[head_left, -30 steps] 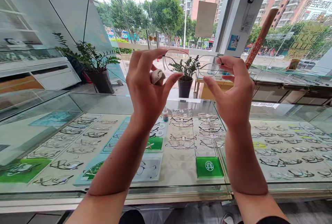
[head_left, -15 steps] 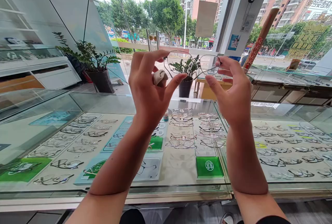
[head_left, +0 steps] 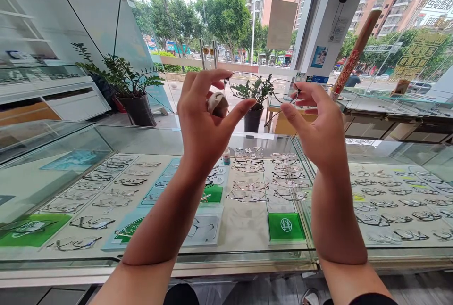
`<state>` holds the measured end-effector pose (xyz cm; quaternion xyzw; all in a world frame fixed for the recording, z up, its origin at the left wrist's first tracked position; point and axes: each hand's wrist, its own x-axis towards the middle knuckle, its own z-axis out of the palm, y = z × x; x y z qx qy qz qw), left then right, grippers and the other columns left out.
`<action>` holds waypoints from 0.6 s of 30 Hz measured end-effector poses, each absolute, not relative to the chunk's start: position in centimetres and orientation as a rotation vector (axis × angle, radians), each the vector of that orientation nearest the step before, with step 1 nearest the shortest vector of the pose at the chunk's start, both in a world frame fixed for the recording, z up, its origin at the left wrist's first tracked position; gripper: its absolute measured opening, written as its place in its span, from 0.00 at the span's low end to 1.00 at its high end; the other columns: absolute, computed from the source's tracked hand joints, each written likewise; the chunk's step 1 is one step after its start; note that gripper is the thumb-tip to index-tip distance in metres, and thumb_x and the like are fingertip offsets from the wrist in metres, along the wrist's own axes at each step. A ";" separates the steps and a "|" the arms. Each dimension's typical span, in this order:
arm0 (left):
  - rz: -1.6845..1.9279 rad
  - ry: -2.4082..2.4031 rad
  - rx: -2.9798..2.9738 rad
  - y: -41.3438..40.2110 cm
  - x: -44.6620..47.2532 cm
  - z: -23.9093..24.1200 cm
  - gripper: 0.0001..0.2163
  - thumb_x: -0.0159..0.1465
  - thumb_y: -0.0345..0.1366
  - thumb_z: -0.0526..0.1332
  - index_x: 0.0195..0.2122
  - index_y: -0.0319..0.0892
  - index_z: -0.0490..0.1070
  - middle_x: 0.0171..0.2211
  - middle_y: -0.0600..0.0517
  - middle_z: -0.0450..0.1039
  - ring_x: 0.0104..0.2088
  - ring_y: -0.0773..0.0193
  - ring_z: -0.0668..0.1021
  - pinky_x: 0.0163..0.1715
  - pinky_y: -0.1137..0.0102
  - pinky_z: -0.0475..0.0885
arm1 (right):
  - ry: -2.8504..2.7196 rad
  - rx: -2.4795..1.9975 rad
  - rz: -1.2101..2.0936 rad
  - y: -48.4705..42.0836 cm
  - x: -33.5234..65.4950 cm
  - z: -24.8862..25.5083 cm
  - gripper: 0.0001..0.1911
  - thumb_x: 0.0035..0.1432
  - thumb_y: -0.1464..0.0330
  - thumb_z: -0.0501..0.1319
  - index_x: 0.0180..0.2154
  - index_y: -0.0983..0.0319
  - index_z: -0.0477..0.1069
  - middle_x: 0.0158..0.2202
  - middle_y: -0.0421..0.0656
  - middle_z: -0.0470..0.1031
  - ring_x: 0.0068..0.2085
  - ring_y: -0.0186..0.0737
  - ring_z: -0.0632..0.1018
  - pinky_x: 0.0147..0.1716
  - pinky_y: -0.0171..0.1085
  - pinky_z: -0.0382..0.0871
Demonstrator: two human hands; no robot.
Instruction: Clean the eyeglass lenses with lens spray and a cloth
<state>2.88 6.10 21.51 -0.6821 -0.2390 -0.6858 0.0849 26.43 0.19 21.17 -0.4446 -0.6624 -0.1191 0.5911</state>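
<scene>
Both my hands hold up a pair of thin dark-rimmed eyeglasses (head_left: 285, 89) above the glass counter, one hand at each side of the frame. My left hand (head_left: 203, 116) grips the left end near the hinge with its fingertips, the thumb stretched out below the lens. Tucked in the curled fingers of that same hand is a bunched greyish-beige cloth (head_left: 217, 104). My right hand (head_left: 320, 128) pinches the right end of the frame, its thumb below the right lens. The temples are mostly hidden or too thin to make out.
Beneath my arms, a glass display case (head_left: 244, 258) holds rows of eyeglasses and green display plates (head_left: 286, 226). Another case (head_left: 399, 253) adjoins on the right. Potted plants (head_left: 138, 107) stand beyond, before large windows. A red-patterned post (head_left: 357, 53) leans at the right.
The eyeglasses have tilted slightly, and their temples show less below the lenses. Both hands have shifted only a little; the cloth has turned slightly in my left hand.
</scene>
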 end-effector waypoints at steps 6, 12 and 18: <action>-2.073 -0.809 -2.228 6.5 1.9 21.8 0.26 0.64 0.63 0.77 0.56 0.54 0.82 0.48 0.48 0.82 0.42 0.54 0.83 0.38 0.58 0.81 | -1.550 -0.996 -0.380 -0.1 26.5 21.5 0.22 0.71 0.50 0.71 0.62 0.48 0.77 0.54 0.46 0.84 0.55 0.55 0.85 0.57 0.59 0.85; -2.083 -0.814 -2.262 6.6 1.8 21.8 0.27 0.63 0.64 0.78 0.56 0.57 0.82 0.51 0.49 0.84 0.46 0.51 0.85 0.37 0.57 0.81 | -1.535 -0.971 -0.456 -0.5 26.2 21.7 0.22 0.70 0.55 0.74 0.61 0.52 0.76 0.55 0.47 0.84 0.55 0.56 0.85 0.56 0.59 0.85; -2.042 -0.774 -2.102 6.6 2.7 21.5 0.25 0.65 0.59 0.76 0.60 0.60 0.78 0.60 0.47 0.83 0.53 0.44 0.84 0.45 0.50 0.81 | -1.496 -0.959 -0.589 -0.1 25.7 21.7 0.20 0.71 0.64 0.71 0.61 0.49 0.74 0.60 0.47 0.83 0.61 0.59 0.84 0.57 0.63 0.86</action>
